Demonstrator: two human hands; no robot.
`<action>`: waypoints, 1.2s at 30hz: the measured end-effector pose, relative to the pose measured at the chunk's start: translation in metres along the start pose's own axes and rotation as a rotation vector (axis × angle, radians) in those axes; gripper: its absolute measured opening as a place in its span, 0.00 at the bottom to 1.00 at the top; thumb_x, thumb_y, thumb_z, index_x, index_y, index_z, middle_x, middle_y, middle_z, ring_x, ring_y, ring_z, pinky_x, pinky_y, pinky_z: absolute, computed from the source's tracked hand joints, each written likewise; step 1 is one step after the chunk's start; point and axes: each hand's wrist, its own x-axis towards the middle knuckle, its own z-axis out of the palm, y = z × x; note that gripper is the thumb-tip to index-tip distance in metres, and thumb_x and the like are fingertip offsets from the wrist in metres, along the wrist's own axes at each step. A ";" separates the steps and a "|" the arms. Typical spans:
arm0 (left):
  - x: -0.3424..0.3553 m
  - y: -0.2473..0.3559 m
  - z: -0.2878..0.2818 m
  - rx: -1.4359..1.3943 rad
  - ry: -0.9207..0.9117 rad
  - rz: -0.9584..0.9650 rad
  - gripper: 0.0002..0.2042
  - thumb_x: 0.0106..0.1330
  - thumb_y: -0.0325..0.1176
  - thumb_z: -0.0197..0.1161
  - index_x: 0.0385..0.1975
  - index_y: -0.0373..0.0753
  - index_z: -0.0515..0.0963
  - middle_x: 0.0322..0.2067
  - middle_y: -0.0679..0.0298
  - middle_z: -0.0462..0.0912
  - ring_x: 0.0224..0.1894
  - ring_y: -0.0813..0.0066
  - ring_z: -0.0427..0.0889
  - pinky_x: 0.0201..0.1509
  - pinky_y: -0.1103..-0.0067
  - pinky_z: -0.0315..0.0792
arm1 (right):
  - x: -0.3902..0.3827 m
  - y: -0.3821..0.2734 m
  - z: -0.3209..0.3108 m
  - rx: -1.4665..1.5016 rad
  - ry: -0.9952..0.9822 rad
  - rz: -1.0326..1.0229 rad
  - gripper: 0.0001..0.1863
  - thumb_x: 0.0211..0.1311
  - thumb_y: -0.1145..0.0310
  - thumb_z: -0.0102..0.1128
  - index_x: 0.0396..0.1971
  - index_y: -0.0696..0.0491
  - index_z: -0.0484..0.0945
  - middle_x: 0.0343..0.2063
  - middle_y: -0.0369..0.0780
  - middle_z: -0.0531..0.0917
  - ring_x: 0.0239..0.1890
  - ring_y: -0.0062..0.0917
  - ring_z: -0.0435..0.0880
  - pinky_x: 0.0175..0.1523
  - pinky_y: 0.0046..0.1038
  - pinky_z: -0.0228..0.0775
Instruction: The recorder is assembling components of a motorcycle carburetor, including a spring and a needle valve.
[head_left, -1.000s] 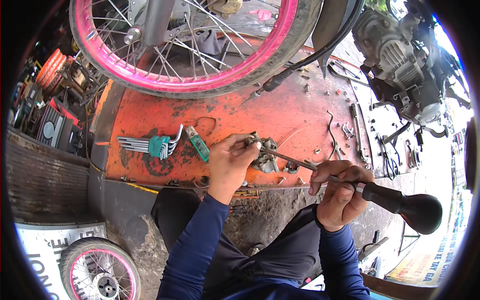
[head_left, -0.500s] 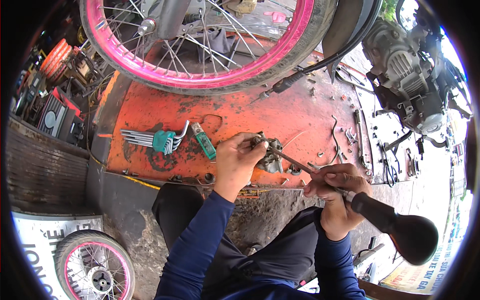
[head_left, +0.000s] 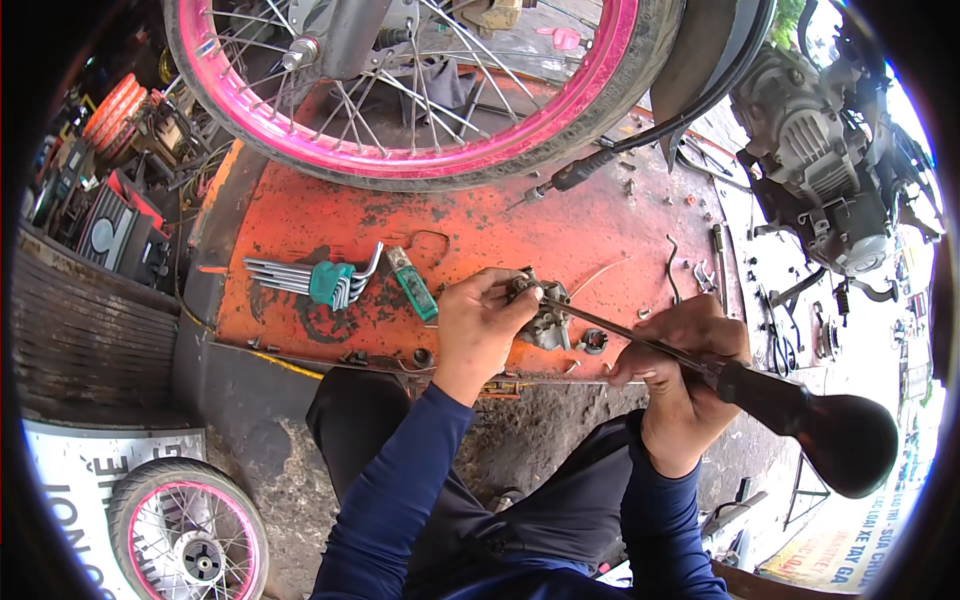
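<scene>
My left hand (head_left: pixel 484 325) is closed on a small grey metal carburetor (head_left: pixel 545 328), thumb and fingers pinching its upper left part over the orange work surface. In my right hand (head_left: pixel 685 365) is a long screwdriver with a bulbous black handle (head_left: pixel 800 415). Its thin shaft runs leftward between my right fingers, and its tip meets the carburetor beside my left thumb. Exactly where the tip sits is hidden. A dark round ring (head_left: pixel 594 341) lies just right of the carburetor.
A pink-rimmed motorcycle wheel (head_left: pixel 430 165) overhangs the orange work surface (head_left: pixel 480 225). Left of my hands lie a hex key set (head_left: pixel 328 283) and a green-and-clear case (head_left: pixel 412 284). Loose bolts and wrenches lie to the right, below an engine (head_left: pixel 815 150). Another wheel (head_left: pixel 190 530) stands lower left.
My right hand has shifted slightly right and up, and the screwdriver handle has swung the same way, making the shaft less steep. My left hand stays on the carburetor.
</scene>
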 end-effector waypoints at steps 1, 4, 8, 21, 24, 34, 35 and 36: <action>0.000 0.000 0.000 -0.016 0.001 0.000 0.11 0.62 0.23 0.70 0.42 0.26 0.81 0.34 0.59 0.86 0.35 0.80 0.84 0.41 0.83 0.80 | 0.001 0.002 0.002 0.076 -0.009 0.021 0.15 0.63 0.74 0.66 0.45 0.63 0.74 0.33 0.51 0.83 0.30 0.32 0.87 0.36 0.31 0.82; -0.001 0.004 0.001 0.014 0.004 -0.029 0.11 0.62 0.23 0.70 0.42 0.25 0.81 0.34 0.58 0.87 0.35 0.79 0.84 0.41 0.83 0.80 | -0.005 0.016 -0.009 0.066 -0.030 0.018 0.17 0.60 0.75 0.69 0.45 0.63 0.74 0.34 0.50 0.83 0.30 0.32 0.87 0.36 0.29 0.82; -0.001 0.002 0.001 -0.004 -0.002 -0.023 0.11 0.62 0.22 0.70 0.42 0.25 0.81 0.35 0.58 0.87 0.36 0.79 0.84 0.41 0.83 0.80 | -0.007 0.012 -0.010 -0.114 0.001 -0.010 0.21 0.58 0.72 0.72 0.47 0.66 0.74 0.38 0.50 0.83 0.33 0.31 0.87 0.36 0.27 0.81; -0.001 0.002 0.000 0.008 -0.006 -0.005 0.11 0.62 0.23 0.70 0.42 0.25 0.81 0.35 0.58 0.87 0.36 0.79 0.85 0.41 0.82 0.80 | 0.003 -0.002 0.003 0.060 -0.013 0.001 0.10 0.65 0.79 0.60 0.44 0.65 0.73 0.37 0.53 0.80 0.33 0.34 0.87 0.37 0.29 0.83; -0.002 0.004 0.000 0.022 -0.004 -0.006 0.11 0.62 0.23 0.70 0.42 0.25 0.81 0.35 0.58 0.87 0.36 0.79 0.84 0.41 0.82 0.80 | 0.000 0.000 -0.002 0.101 -0.012 0.026 0.09 0.65 0.81 0.60 0.43 0.65 0.73 0.36 0.53 0.80 0.31 0.33 0.86 0.37 0.29 0.82; -0.002 0.000 0.001 0.026 -0.015 0.006 0.11 0.62 0.22 0.70 0.43 0.25 0.80 0.37 0.57 0.86 0.38 0.78 0.84 0.43 0.81 0.81 | -0.005 0.011 0.000 0.101 0.091 -0.198 0.12 0.70 0.68 0.60 0.39 0.63 0.73 0.31 0.53 0.80 0.23 0.29 0.81 0.32 0.29 0.79; -0.002 0.000 0.001 0.027 -0.013 0.008 0.11 0.62 0.22 0.70 0.43 0.25 0.80 0.37 0.57 0.86 0.38 0.78 0.84 0.43 0.81 0.81 | -0.006 0.011 -0.001 0.106 0.121 -0.256 0.14 0.72 0.64 0.58 0.38 0.63 0.72 0.30 0.52 0.80 0.21 0.28 0.80 0.31 0.28 0.78; -0.002 -0.001 0.001 0.042 -0.018 0.018 0.11 0.63 0.22 0.69 0.43 0.25 0.80 0.37 0.58 0.86 0.38 0.78 0.85 0.43 0.81 0.81 | -0.003 0.008 -0.001 0.014 0.137 -0.298 0.17 0.73 0.60 0.57 0.37 0.62 0.72 0.26 0.52 0.79 0.18 0.28 0.78 0.30 0.30 0.77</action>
